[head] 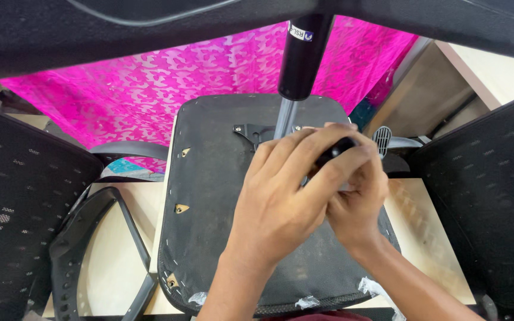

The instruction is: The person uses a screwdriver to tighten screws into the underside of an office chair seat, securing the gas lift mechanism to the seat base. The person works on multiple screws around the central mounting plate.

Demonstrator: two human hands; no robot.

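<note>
An upturned black chair seat (209,226) lies underside up on a pale table (114,249). A black gas-lift cylinder (300,56) rises from the metal mechanism plate (251,132) at the seat's far end. My left hand (281,202) and my right hand (355,199) are clasped together over the middle of the seat. Between the fingers shows a small black knob or handle (335,150); both hands wrap around it. What lies under the hands is hidden.
A black armrest frame (90,238) lies on the table at the left. Black mesh chair backs stand at the left (13,202) and the right (495,190). A bright pink patterned cloth (168,89) hangs behind. Torn plastic scraps (370,288) cling to the seat's near edge.
</note>
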